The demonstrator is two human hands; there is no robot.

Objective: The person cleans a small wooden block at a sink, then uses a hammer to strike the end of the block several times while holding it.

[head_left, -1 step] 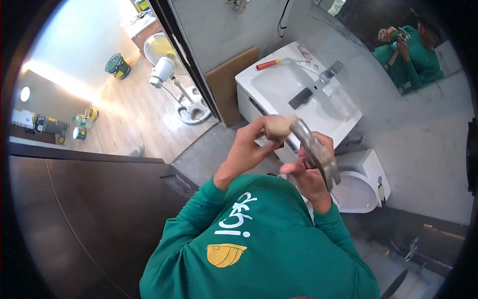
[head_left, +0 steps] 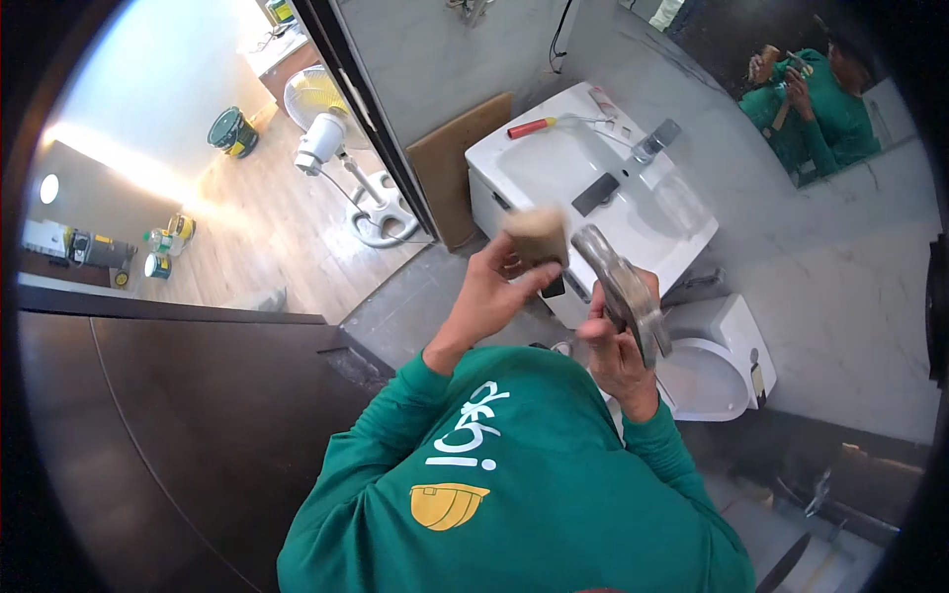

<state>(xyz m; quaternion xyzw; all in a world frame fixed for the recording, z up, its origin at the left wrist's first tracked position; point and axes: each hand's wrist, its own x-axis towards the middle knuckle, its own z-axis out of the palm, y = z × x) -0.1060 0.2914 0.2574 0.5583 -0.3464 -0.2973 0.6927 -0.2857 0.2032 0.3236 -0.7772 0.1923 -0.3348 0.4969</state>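
My left hand grips a tan piece between thumb and fingers; it looks like a folded sheet or a block, and I cannot tell which. Just to its right, a metal claw hammer is held up in front of my chest. My right hand is wrapped around it from below, its fingers partly hidden behind the metal head. The tan piece and the hammer head are a small gap apart. The mirror reflects both hands with these things.
Ahead is a white washbasin with a red-handled tool, a dark flat block and a faucet. A toilet stands on the right. Beyond the doorway are a pedestal fan and a green bucket; a brown board leans nearby.
The tan piece has moved up and left, away from the end of the hammer head. My right hand and the hammer have shifted slightly.
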